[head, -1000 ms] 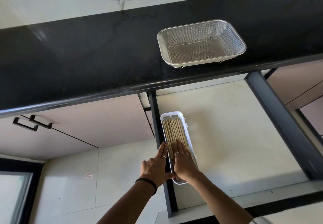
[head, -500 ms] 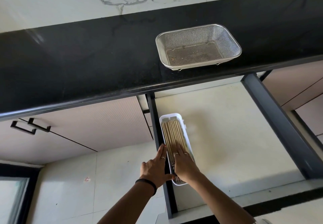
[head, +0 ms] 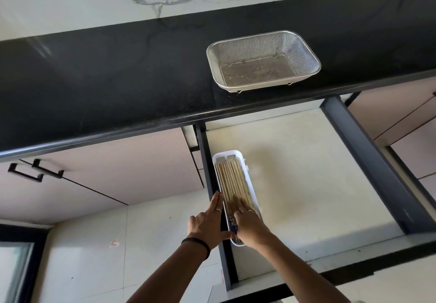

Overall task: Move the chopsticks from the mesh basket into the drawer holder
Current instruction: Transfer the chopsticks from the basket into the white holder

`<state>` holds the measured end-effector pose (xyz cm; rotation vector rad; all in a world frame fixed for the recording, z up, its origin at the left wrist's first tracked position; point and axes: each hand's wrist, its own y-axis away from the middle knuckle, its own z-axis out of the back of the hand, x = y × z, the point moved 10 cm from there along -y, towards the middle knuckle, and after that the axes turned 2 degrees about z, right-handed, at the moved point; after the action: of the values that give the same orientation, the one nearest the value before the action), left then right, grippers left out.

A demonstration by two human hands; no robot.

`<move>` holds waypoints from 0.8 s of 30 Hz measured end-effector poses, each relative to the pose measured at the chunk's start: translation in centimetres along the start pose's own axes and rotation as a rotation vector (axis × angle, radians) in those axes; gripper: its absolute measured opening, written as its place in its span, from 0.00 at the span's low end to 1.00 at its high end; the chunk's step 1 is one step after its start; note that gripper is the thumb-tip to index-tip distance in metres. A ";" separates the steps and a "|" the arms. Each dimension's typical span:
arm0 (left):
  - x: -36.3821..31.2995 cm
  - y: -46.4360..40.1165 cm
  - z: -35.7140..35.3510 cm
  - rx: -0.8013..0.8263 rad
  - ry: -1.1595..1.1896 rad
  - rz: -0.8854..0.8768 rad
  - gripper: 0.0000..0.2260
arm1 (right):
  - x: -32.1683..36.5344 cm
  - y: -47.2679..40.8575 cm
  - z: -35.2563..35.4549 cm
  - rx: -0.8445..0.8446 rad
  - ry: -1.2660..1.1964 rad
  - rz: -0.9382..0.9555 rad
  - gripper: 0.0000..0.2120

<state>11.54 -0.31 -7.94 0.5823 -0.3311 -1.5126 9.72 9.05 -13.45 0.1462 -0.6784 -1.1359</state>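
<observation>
Lying packed in the long white plastic drawer holder [head: 248,170], pale wooden chopsticks [head: 232,182]; right hand [head: 250,226] flat, unclenched on them, left hand [head: 207,223] flat beside, both unmoved; silver mesh basket [head: 304,50] emptied.

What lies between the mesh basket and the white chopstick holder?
In the head view: the black countertop's front edge, then bare drawer floor. Nothing else.

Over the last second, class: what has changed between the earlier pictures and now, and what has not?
Hardly anything. The right hand still lies flat on the chopsticks in the white holder; the left hand still steadies its left side. Only the camera's view shifted slightly. The mesh basket stays empty on the black counter. Nothing was picked up or released.
</observation>
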 end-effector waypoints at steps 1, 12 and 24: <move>0.0 0.0 0.0 0.000 0.000 -0.002 0.49 | -0.1 0.0 0.3 -0.025 0.010 -0.020 0.34; 0.0 0.2 0.2 -0.004 0.012 0.003 0.49 | 0.0 0.6 -0.1 0.032 -0.096 -0.155 0.39; 0.0 0.1 0.0 0.010 -0.012 0.000 0.50 | -0.5 1.6 0.2 0.018 -0.106 -0.169 0.32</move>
<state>11.65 -0.28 -7.85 0.5819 -0.3482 -1.5156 10.72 10.17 -12.80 0.1619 -0.7814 -1.3071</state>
